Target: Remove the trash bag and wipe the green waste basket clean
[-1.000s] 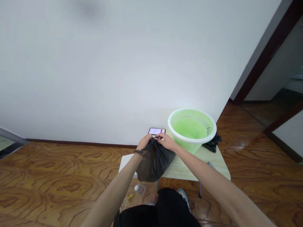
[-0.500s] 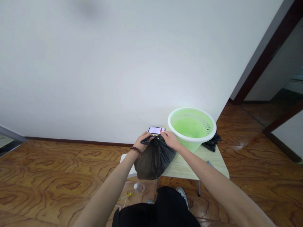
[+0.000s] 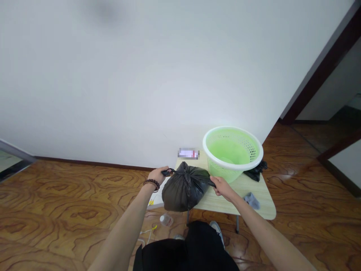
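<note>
A full black plastic bag (image 3: 180, 191) sits at the left part of a small light wooden table (image 3: 217, 201), its neck gathered into a knot. My left hand (image 3: 159, 175), with a beaded bracelet at the wrist, is closed on one twisted end of the bag, left of the knot. On the other side, my right hand (image 3: 221, 186) grips the opposite end, pulled out to the right. Behind the right hand stands a light green basket (image 3: 225, 171) with a white rim. A phone (image 3: 188, 153), blurred, lies at the table's back edge by the wall.
Another black bag (image 3: 255, 173) lies behind the basket's right side. A grey cloth (image 3: 252, 200) rests near the table's right front. On the floor below are a plastic bottle (image 3: 166, 219) and a thin cable with a yellow end (image 3: 153, 227). A white wall (image 3: 126, 94) rises behind.
My hands have moved apart, left and right, stretching the bag's ends outward from a tight knot. More of the bag's top and the grey cloth now show.
</note>
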`<state>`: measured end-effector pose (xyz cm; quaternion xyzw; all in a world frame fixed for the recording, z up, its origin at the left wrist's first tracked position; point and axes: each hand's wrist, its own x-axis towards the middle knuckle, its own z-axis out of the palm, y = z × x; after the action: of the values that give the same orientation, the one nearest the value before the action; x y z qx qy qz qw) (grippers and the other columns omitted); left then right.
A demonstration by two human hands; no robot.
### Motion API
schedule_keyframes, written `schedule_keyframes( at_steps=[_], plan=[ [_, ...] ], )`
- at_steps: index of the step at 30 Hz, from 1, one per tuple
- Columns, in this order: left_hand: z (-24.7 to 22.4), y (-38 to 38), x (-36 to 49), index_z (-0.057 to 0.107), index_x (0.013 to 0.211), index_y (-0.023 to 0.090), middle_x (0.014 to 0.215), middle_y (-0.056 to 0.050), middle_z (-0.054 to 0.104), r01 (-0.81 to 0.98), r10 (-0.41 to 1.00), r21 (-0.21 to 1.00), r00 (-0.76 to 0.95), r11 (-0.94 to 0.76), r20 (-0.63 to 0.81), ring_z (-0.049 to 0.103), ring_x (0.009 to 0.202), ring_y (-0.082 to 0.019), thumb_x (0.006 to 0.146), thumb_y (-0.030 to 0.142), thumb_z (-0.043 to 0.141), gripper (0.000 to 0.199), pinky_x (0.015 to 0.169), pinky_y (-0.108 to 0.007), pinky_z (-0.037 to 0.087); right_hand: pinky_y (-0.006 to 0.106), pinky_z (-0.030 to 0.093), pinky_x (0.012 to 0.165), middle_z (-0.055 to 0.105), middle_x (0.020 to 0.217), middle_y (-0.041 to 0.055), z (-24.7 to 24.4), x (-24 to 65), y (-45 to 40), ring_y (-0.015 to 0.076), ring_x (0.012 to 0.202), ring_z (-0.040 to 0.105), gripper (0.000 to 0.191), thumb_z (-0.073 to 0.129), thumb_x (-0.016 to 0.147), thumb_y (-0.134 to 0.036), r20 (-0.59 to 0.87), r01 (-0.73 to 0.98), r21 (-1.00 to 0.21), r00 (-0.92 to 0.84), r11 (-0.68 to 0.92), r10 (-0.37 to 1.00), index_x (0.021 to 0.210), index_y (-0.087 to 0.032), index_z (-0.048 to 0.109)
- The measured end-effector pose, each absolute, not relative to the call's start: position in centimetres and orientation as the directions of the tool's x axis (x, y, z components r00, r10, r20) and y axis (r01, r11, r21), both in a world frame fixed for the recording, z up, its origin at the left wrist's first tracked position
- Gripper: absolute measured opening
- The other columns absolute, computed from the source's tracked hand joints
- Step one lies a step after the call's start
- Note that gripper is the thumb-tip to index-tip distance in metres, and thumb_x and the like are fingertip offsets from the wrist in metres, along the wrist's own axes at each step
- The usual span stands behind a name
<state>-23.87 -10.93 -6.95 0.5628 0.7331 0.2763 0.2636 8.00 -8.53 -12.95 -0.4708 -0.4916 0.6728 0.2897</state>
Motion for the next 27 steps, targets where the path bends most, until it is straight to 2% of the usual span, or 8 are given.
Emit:
schedule_keyframes(
  at_steps=[4,6,9,12,16,21,24,27],
  plan=[
    [-9.5,-10.3,-23.2,0.057,0.062,0.021,0.058,-0.002,0.059,0.471,0.931,0.835,-0.344,0.284,-0.123,0.056,0.064,-0.019,0.071,0.049,0.058,0.030,0.060,-0.028,0.039,0.020,0.034,0.038,0.044,0.048,-0.0054,-13.6,8.1,-8.7,0.0084,0.042,0.039,0.037,0.060,0.075,-0.054,-0.298,-0.198,-0.902,-0.357,-0.383,0.885,0.068,-0.019,0.051],
    [-10.4,-10.2,-22.6,0.056,0.061,0.019,0.056,-0.003,0.057,0.411,0.923,0.862,-0.355,0.295,-0.147,0.055,0.059,-0.018,0.074,0.055,0.052,0.039,0.055,-0.028,0.040,0.026,0.048,0.059,0.062,0.073,0.0025,-12.8,8.1,-8.9,0.0136,0.065,0.057,0.035,0.061,0.075,-0.053,-0.208,-0.381,-0.843,-0.420,-0.380,0.883,0.081,-0.018,0.060],
    [-11.4,-10.8,-21.4,0.061,0.077,0.014,0.071,-0.008,0.064,0.194,0.904,0.943,-0.389,0.269,-0.178,0.059,0.065,-0.018,0.071,0.057,0.056,0.043,0.056,-0.028,0.044,0.035,0.042,0.092,0.059,0.117,0.0067,-12.0,8.3,-10.0,0.0203,0.110,0.052,0.047,0.061,0.074,-0.057,-0.071,-0.581,-0.698,-0.526,-0.419,0.847,0.106,-0.022,0.060],
    [-12.3,-11.8,-20.3,0.063,0.098,0.014,0.091,-0.012,0.068,0.049,0.942,0.980,-0.289,0.192,-0.170,0.062,0.077,-0.020,0.063,0.046,0.070,0.048,0.059,-0.028,0.046,0.037,0.034,0.101,0.048,0.132,0.0044,-13.3,8.0,-11.6,0.0216,0.123,0.041,0.052,0.073,0.067,-0.044,-0.028,-0.590,-0.674,-0.581,-0.445,0.813,0.114,-0.026,0.057],
    [-13.2,-12.2,-19.0,0.068,0.098,0.018,0.107,-0.011,0.067,0.124,0.970,0.986,-0.230,0.112,-0.081,0.060,0.096,-0.026,0.063,0.036,0.073,0.040,0.077,-0.035,0.046,0.035,0.040,0.092,0.057,0.118,0.0058,-16.6,5.6,-12.0,0.0213,0.109,0.054,0.048,0.079,0.061,-0.027,-0.144,-0.355,-0.850,-0.554,-0.389,0.820,0.104,-0.023,0.059],
    [-13.3,-11.6,-17.4,0.072,0.088,0.016,0.094,-0.011,0.070,0.141,0.923,0.984,-0.383,0.108,-0.046,0.061,0.093,-0.027,0.068,0.040,0.068,0.032,0.083,-0.038,0.043,0.033,0.045,0.069,0.060,0.068,0.0022,-17.0,1.7,-9.4,0.0215,0.076,0.058,0.030,0.069,0.067,-0.045,-0.102,-0.014,-0.994,-0.295,-0.111,0.950,0.080,-0.018,0.062],
    [-13.1,-11.1,-16.7,0.070,0.090,0.014,0.091,-0.011,0.069,-0.130,0.879,0.991,-0.475,-0.027,-0.038,0.062,0.090,-0.023,0.074,0.047,0.061,0.038,0.083,-0.035,0.043,0.028,0.043,0.063,0.061,0.076,0.0049,-15.2,-0.1,-8.2,0.0214,0.082,0.057,0.032,0.061,0.073,-0.050,0.003,-0.071,-0.997,-0.192,-0.011,0.981,0.084,-0.020,0.064],
    [-13.1,-10.3,-16.5,0.066,0.090,0.013,0.084,-0.008,0.068,-0.494,0.859,0.853,-0.497,-0.169,-0.118,0.062,0.081,-0.017,0.079,0.051,0.054,0.041,0.082,-0.033,0.044,0.023,0.036,0.046,0.057,0.071,0.0034,-13.4,-1.5,-8.1,0.0151,0.064,0.054,0.036,0.054,0.078,-0.054,-0.088,-0.319,-0.932,-0.263,-0.172,0.961,0.087,-0.020,0.061]
  ],
)
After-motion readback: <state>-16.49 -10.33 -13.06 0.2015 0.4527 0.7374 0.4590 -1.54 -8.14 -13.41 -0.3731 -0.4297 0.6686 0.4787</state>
